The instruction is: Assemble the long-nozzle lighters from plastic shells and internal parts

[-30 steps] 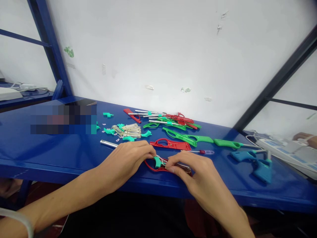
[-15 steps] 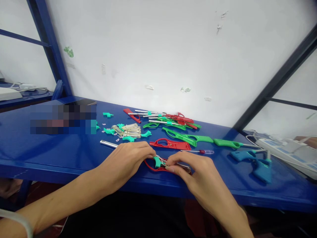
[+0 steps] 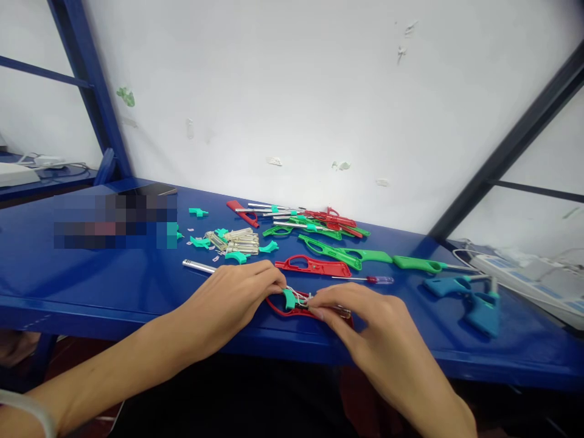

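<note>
Near the table's front edge, a half-assembled red lighter lies with its inside facing up. It holds a teal trigger, thin white wires and a clear fuel tank at its right end. My left hand is closed, its fingertips pinching the lighter just left of the trigger. A metal tube sticks out to the left behind this hand. My right hand is pinched at the lighter's inner parts beside the wires; its fingers hide the exact spot.
Behind my hands lie a red shell half, a screwdriver, several fuel tanks and loose teal triggers. Red and green lighter parts are piled near the wall. Green and blue lighters lie rightward.
My right hand has shifted slightly to the right along the lighter, uncovering a bit more of the wires. My left hand stays nearly where it was.
</note>
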`<action>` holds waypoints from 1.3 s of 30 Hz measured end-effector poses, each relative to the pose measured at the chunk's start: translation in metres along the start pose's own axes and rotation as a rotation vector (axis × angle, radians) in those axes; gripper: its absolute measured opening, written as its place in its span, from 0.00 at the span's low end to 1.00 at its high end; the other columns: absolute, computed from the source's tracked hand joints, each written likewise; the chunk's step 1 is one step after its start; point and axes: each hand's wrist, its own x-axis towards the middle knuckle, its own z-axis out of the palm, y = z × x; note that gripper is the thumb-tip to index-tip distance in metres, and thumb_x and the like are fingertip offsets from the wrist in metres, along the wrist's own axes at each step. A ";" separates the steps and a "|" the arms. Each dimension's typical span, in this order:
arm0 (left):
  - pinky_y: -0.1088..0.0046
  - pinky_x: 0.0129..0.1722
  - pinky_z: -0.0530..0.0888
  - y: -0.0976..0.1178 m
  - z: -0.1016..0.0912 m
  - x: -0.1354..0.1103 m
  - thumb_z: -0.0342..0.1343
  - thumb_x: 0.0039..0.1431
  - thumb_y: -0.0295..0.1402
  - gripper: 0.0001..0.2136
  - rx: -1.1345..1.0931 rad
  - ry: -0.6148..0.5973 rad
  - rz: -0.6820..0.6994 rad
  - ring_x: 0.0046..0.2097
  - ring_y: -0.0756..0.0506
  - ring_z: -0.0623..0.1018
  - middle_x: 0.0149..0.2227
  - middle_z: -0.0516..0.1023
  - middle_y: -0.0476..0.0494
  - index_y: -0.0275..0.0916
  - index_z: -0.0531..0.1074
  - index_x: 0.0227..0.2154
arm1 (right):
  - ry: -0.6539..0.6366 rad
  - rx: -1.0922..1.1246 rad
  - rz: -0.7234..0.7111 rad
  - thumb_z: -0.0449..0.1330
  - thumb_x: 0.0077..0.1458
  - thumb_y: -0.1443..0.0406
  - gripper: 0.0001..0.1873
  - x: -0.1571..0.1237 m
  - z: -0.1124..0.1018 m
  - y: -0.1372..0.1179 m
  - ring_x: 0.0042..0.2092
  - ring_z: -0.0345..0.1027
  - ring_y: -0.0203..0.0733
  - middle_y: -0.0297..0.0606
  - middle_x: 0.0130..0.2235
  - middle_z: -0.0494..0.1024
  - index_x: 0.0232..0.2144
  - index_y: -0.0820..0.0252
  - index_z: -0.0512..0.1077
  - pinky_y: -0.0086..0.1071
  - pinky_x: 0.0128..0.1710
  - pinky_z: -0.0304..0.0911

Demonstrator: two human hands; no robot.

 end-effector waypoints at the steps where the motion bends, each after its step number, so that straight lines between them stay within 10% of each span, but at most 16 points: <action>1: 0.70 0.39 0.75 -0.001 0.001 0.000 0.44 0.78 0.30 0.14 0.004 0.001 0.005 0.40 0.44 0.82 0.42 0.82 0.45 0.39 0.76 0.44 | 0.003 0.002 0.000 0.66 0.65 0.70 0.10 0.000 -0.001 0.000 0.43 0.82 0.40 0.25 0.42 0.87 0.42 0.47 0.82 0.31 0.44 0.72; 16: 0.70 0.39 0.73 -0.002 -0.001 -0.002 0.45 0.70 0.19 0.14 0.016 -0.037 -0.016 0.39 0.45 0.81 0.43 0.81 0.46 0.39 0.75 0.43 | -0.181 0.082 0.148 0.67 0.65 0.67 0.09 0.007 -0.008 0.003 0.48 0.80 0.41 0.25 0.46 0.86 0.43 0.45 0.82 0.32 0.49 0.69; 30: 0.71 0.33 0.67 -0.003 0.000 -0.001 0.44 0.60 0.12 0.20 0.061 -0.046 0.013 0.36 0.46 0.78 0.41 0.79 0.48 0.41 0.74 0.42 | -0.241 0.053 0.003 0.59 0.71 0.68 0.22 0.004 -0.005 0.008 0.55 0.77 0.40 0.24 0.56 0.81 0.59 0.31 0.74 0.36 0.57 0.69; 39: 0.73 0.33 0.68 -0.003 0.003 -0.005 0.43 0.60 0.12 0.22 0.113 -0.025 0.012 0.36 0.47 0.80 0.44 0.79 0.48 0.43 0.73 0.45 | -0.184 0.008 0.087 0.64 0.68 0.60 0.11 0.013 -0.002 0.001 0.51 0.79 0.46 0.31 0.51 0.85 0.51 0.45 0.79 0.38 0.51 0.69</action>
